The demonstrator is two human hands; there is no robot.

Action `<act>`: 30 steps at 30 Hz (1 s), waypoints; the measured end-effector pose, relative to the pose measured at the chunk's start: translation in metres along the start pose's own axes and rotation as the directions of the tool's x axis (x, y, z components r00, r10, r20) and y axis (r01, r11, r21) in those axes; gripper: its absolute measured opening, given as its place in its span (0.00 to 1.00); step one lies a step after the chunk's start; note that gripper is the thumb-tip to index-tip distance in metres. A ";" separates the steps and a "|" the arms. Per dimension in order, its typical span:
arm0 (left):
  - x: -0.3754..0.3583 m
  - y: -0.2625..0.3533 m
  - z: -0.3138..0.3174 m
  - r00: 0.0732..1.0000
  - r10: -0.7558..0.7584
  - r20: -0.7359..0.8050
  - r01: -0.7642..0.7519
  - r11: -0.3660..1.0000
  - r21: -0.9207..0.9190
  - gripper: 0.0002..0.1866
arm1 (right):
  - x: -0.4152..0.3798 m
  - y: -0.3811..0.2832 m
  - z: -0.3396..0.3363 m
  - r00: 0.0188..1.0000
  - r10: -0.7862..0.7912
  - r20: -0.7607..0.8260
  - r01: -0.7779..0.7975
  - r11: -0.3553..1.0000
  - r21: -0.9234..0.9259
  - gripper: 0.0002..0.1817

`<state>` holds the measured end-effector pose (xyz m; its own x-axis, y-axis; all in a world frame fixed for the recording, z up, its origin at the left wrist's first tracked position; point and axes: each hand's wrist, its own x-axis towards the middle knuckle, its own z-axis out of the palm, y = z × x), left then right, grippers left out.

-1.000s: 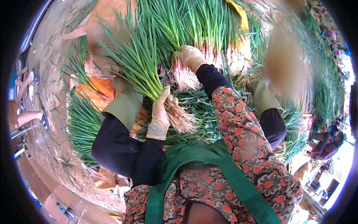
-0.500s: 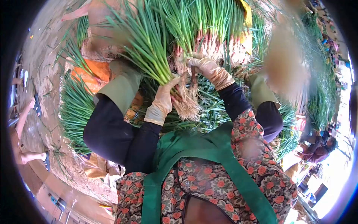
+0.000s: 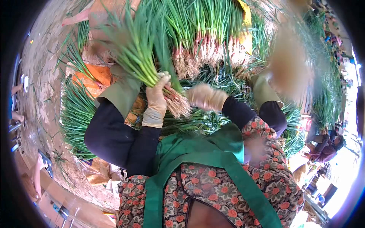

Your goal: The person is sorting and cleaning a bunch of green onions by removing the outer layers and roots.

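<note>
My left hand (image 3: 156, 95), in a pale glove, is closed round a bunch of spring onions (image 3: 142, 66). Their green leaves point up and left, and the pale stringy roots hang at lower right. Close by those roots, my gloved right hand (image 3: 205, 97) is smeared by motion. A blurred spring onion (image 3: 175, 81) runs from its fingers up alongside the bunch; the grip itself shows poorly. Beyond both hands stands a row of spring onions (image 3: 205, 41) with reddish stems and whitish roots.
Loose green leaves (image 3: 216, 117) cover the ground between my knees. More spring onions (image 3: 78, 117) lie at the left beside an orange sheet (image 3: 91, 76). Yellow material (image 3: 247, 22) edges the row. Another person (image 3: 325, 150) is at far right, near a long heap of greens (image 3: 323, 91).
My left hand has shifted slightly left and up with the bunch. My right hand has come down from the standing row to beside the bunch's roots.
</note>
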<state>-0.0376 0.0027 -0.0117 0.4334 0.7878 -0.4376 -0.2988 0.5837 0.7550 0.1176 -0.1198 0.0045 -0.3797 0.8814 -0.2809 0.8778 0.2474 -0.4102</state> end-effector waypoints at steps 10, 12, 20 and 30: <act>0.006 0.024 -0.006 0.977 -0.205 0.054 0.212 0.936 -0.281 0.07 | -0.024 0.032 0.022 0.856 0.333 0.396 -0.502 0.722 0.476 0.11; 0.011 0.019 -0.014 0.967 -0.241 0.076 0.253 0.912 -0.322 0.07 | -0.023 0.058 0.002 0.947 0.295 0.127 -0.293 0.631 0.718 0.16; 0.002 0.029 -0.004 0.965 -0.250 0.077 0.261 0.941 -0.217 0.05 | -0.035 0.054 0.059 0.891 0.141 0.432 -0.399 -0.212 0.892 0.17; 0.008 0.012 -0.009 0.954 -0.297 0.030 0.296 0.926 -0.236 0.08 | -0.028 0.020 0.021 0.701 0.547 0.458 -0.668 0.278 0.690 0.11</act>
<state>-0.0457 0.0179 -0.0110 0.5278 0.5725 -0.6275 -0.3489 0.8197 0.4544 0.1399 -0.1475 -0.0141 0.0802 0.5688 -0.8186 0.2958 -0.7978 -0.5254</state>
